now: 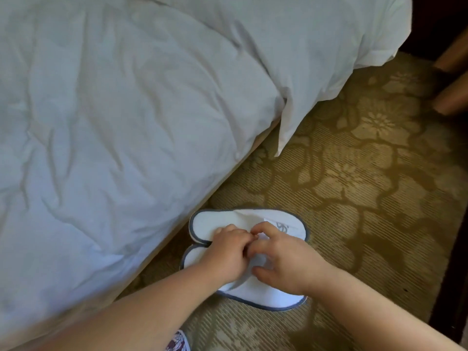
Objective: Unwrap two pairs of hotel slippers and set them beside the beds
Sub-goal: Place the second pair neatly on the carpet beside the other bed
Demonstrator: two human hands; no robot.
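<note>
Left hand [225, 252] and right hand [286, 259] pinch the slippers [266, 296] beneath them.

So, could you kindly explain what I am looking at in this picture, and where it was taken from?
There is no machine here: a person wears a camera on the head, which looks down at their own two bare hands. The left hand and the right hand both curl their fingers on a pair of white slippers with blue-grey trim. No wrapper shows on them. They lie side by side on the patterned carpet. Just left of them stands a bed with a rumpled white duvet.
</note>
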